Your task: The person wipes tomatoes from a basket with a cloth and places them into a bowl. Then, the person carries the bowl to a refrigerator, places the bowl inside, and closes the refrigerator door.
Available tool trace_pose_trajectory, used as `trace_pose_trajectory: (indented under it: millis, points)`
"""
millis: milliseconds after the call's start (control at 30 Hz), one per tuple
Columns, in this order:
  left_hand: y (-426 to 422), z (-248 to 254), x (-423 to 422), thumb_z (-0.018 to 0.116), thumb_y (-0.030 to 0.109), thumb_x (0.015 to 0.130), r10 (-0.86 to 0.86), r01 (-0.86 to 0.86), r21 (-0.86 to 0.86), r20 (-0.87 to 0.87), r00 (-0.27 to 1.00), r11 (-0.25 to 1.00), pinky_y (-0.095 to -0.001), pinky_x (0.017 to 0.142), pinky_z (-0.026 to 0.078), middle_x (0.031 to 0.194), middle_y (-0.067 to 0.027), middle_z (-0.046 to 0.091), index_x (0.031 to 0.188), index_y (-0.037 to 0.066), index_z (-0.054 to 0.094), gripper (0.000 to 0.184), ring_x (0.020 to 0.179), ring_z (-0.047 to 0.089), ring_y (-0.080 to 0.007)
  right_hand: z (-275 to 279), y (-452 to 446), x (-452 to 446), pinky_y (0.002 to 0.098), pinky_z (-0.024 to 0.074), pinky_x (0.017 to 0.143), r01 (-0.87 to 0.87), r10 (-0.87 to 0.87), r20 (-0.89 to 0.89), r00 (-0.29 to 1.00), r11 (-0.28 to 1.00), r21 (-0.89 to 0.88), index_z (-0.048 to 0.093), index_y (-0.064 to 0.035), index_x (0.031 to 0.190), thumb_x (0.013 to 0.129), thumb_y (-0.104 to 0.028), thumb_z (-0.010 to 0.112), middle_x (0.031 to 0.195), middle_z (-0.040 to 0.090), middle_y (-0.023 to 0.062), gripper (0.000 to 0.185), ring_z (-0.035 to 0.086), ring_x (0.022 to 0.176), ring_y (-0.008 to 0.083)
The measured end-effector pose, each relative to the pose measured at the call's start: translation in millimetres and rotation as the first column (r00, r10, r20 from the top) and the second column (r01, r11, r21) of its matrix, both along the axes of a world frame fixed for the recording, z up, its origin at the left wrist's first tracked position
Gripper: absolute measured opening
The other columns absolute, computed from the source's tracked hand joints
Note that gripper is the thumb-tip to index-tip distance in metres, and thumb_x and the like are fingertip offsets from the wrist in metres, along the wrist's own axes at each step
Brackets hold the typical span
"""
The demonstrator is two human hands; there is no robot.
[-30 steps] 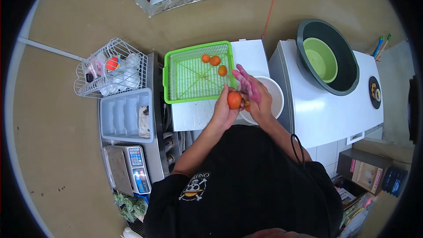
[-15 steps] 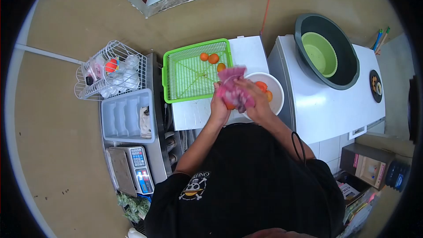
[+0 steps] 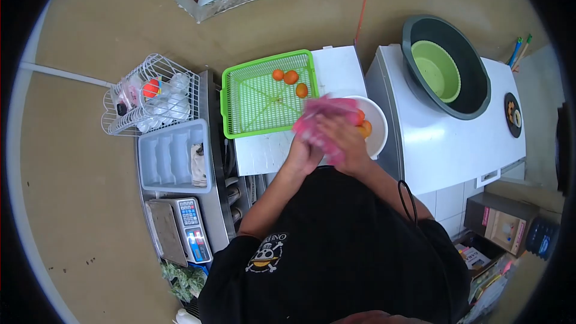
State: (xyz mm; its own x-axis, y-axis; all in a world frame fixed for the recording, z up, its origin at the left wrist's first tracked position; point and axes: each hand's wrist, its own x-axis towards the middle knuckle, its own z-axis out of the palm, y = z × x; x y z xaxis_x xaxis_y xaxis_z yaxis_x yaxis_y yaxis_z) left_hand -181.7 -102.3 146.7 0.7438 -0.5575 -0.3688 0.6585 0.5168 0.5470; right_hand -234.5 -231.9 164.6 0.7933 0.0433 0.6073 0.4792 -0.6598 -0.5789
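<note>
Just right of the green basket's [image 3: 253,103] near corner, the right hand's [image 3: 348,146] blurred fingers curl onto one pink cloth [image 3: 333,108], covering the left hand's [image 3: 304,155] fingers, their opening and hold unreadable. Farther right, one white bowl [image 3: 379,138], partly hidden, shows two tomatoes [image 3: 364,129]; the basket holds three.

Pink cloth [image 3: 327,121] spread farther over the white bowl [image 3: 378,135], held tomato now hidden

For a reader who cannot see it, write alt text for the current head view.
A person's left hand and right hand hold a pink cloth beside a green basket of three orange fruits and a white bowl holding more.
</note>
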Motion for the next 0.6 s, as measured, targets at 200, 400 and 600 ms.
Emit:
trace_pose_trajectory:
  millis: [200, 400, 600]
  points:
    - [-2.1, -11.4, 7.1, 0.047, 0.035, 0.094, -0.006, 0.001, -0.148, -0.029, 1.000, 0.989, -0.0304, 0.076, 0.042, 0.103, -0.0050, 0.059, 0.111, 0.010, 0.053, 0.031, 0.092, 0.054, -0.0155, -18.2, -7.2, 12.9, 0.0417, 0.0371, 0.100, 0.105, -0.103, -0.026, 0.994, 0.915, 0.389, 0.052, 0.0023, 0.120, 0.082, -0.005, 0.049, 0.124, 0.054, 0.0178, 0.039, 0.050, 0.118, 0.0329]
    - [-5.1, -25.1, 0.0, 0.041, 0.033, 0.096, 0.080, -0.079, -0.041, 0.009, 0.997, 0.996, -0.0333, 0.096, 0.041, 0.117, -0.0061, 0.055, 0.122, 0.008, 0.048, 0.036, 0.109, 0.052, -0.0171, -21.6, 2.2, 20.7, 0.0476, 0.0320, 0.103, 0.043, -0.014, -0.117, 0.993, 0.968, 0.248, 0.053, -0.0018, 0.119, 0.079, -0.011, 0.054, 0.125, 0.052, 0.0167, 0.042, 0.047, 0.120, 0.0355]
    - [-2.5, 4.0, -9.8, 0.036, 0.035, 0.097, 0.004, -0.003, 0.024, -0.056, 0.998, 1.000, -0.0387, 0.097, 0.035, 0.126, -0.0053, 0.051, 0.127, 0.012, 0.044, 0.039, 0.113, 0.049, -0.0186, -8.3, 5.3, 4.5, 0.0454, 0.0317, 0.103, -0.095, 0.091, -0.037, 0.995, 0.986, -0.134, 0.052, -0.0036, 0.122, 0.077, -0.010, 0.054, 0.125, 0.053, 0.0142, 0.045, 0.048, 0.118, 0.0346]
